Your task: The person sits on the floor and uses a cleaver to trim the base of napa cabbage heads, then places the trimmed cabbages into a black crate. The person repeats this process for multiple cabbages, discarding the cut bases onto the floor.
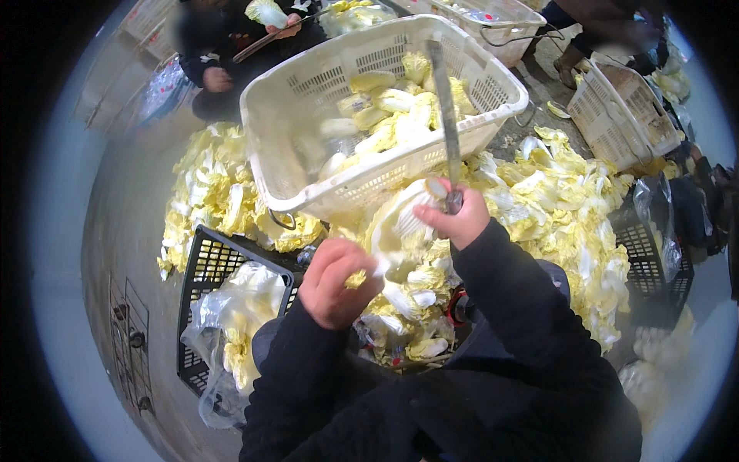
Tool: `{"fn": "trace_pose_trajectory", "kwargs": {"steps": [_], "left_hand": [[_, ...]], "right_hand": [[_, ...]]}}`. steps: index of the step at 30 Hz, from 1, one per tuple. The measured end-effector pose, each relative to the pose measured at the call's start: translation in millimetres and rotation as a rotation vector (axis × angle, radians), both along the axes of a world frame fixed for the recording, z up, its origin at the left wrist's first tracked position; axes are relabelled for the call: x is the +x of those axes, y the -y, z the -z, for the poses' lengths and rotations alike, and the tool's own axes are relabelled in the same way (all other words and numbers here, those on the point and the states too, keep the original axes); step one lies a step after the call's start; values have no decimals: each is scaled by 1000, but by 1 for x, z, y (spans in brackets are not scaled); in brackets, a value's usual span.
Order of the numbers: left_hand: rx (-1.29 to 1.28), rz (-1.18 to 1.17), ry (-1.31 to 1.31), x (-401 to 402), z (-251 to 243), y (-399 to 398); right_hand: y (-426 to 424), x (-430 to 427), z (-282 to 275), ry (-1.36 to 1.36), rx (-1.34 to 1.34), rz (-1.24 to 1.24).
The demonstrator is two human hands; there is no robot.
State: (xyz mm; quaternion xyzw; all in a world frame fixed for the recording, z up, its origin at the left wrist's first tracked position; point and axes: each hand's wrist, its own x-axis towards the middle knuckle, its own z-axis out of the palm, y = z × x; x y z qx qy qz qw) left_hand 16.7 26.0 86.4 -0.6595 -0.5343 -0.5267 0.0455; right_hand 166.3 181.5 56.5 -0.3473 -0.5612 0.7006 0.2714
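Note:
My right hand [465, 216] grips a long-bladed knife [443, 110], its blade pointing away over the crate's near rim. The thumb of that hand also presses on a napa cabbage head [404, 216], whose cut base faces up and right. Opposite it, my left hand [338, 283] has its fingers curled around a pale cabbage leaf [380, 267] at the fingertips; motion blurs this spot. Just beyond both hands stands a white plastic crate [346, 193], partly filled with trimmed yellow cabbage heads [398, 112].
Loose leaves lie heaped on the right [554, 213], at left [213, 190] and between my knees. A black mesh crate [190, 300] with a plastic bag [231, 306] stands at left. Another person's hand [283, 28] holds cabbage beyond. A white crate [612, 115] tilts at far right.

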Motion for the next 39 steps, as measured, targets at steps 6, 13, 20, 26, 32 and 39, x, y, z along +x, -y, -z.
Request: {"fn": "trace_pose_trajectory", "kwargs": {"steps": [6, 13, 20, 26, 32, 39], "left_hand": [[-726, 369, 179, -11, -37, 24], [-609, 161, 212, -34, 12, 5], [-974, 710, 978, -11, 35, -16], [-987, 460, 1269, -5, 54, -15], [-972, 285, 1164, -14, 85, -18], [-754, 50, 818, -39, 113, 8]], "right_hand": [[-29, 15, 1, -5, 50, 210], [-18, 13, -3, -163, 11, -163], [25, -5, -3, 71, -134, -495], [8, 8, -7, 354, 254, -324], [10, 11, 7, 377, 878, -150], [43, 17, 12, 398, 837, -467]]}}
